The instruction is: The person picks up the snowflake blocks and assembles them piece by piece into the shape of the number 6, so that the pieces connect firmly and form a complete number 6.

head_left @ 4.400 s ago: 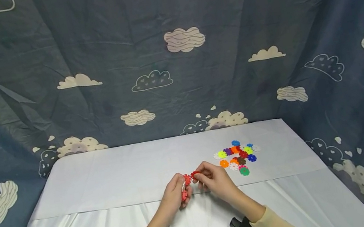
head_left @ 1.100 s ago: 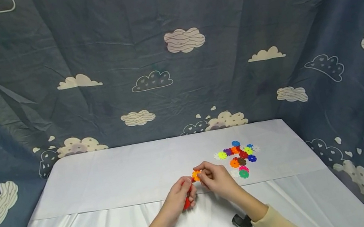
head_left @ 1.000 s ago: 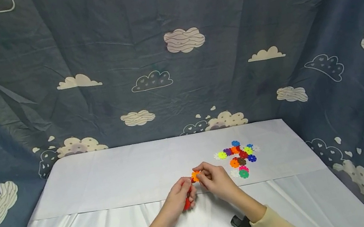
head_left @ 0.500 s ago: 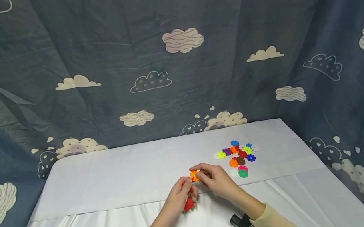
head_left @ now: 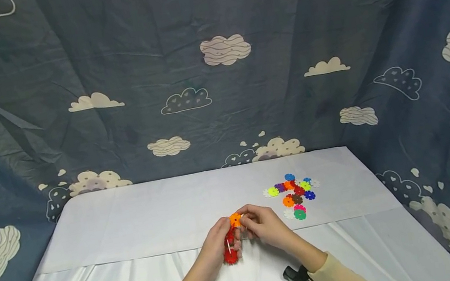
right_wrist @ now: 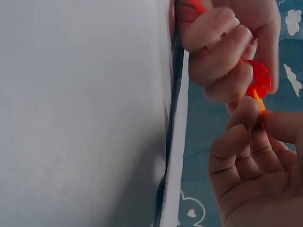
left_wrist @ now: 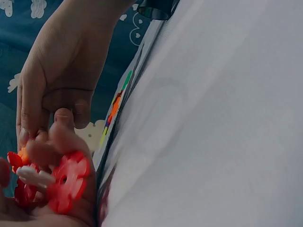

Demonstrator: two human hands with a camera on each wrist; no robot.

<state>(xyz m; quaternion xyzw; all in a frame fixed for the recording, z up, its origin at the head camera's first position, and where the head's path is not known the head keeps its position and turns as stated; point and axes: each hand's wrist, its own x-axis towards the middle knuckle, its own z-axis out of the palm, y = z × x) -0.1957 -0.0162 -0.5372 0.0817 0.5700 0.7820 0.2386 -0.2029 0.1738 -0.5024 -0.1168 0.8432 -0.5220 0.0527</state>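
My left hand [head_left: 213, 245] grips a small chain of flower-shaped interlocking discs. In the left wrist view a red disc [left_wrist: 69, 182] sits at its near end, beside a white disc [left_wrist: 34, 177], with more red behind partly hidden by fingers. My right hand [head_left: 269, 227] pinches an orange disc [head_left: 235, 219] by its edge between thumb and fingertips. In the right wrist view the orange disc, seen edge-on [right_wrist: 259, 100], meets the notched rim of a red disc [right_wrist: 261, 78] of the chain. Both hands are close together above the table's front middle.
To the right on the white-covered table [head_left: 140, 221] lies a loose cluster of flower discs in several colours, among them a green disc [head_left: 300, 214] and a brown disc [head_left: 297, 199]. A dark cloud-patterned curtain [head_left: 126, 67] hangs behind and at both sides.
Earlier my right hand held a red disc at the chain; now it holds an orange one from the cluster. In the last second the orange disc shifted left and the chain turned, showing more red.
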